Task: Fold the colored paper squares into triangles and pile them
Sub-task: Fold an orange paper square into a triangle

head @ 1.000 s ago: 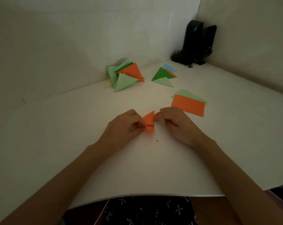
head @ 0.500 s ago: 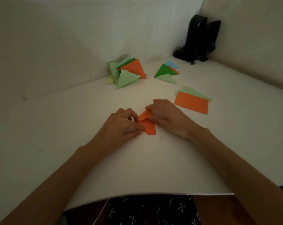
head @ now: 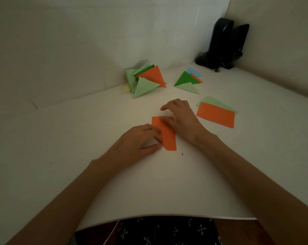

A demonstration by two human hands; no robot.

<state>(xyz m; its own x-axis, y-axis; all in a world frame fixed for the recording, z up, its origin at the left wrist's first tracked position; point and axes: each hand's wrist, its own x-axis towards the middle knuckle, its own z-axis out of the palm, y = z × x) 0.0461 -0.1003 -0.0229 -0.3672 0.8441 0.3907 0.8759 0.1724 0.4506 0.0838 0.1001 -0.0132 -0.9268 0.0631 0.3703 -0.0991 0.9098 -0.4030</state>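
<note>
An orange folded paper point(head: 167, 137) lies flat on the white table point(head: 167, 183) between my hands. My left hand point(head: 140, 140) presses its left edge with fingertips and thumb. My right hand point(head: 181, 117) lies over its upper right part, fingers spread and pressing down. A pile of folded triangles point(head: 144, 80), green, orange and pale yellow, sits at the back by the wall. A smaller group of triangles point(head: 188, 82), green, orange and blue, lies to its right. Flat orange paper point(head: 216, 114) rests on a light green sheet point(head: 211, 100) at the right.
A black device with cables point(head: 223, 45) stands in the far right corner against the walls. The table's front edge point(head: 167, 217) curves just above my lap. White walls close in the table at the back and right.
The orange paper was held up between my fingertips as a small folded shape; now it lies flatter and longer on the table under both hands. My right hand moved over it.
</note>
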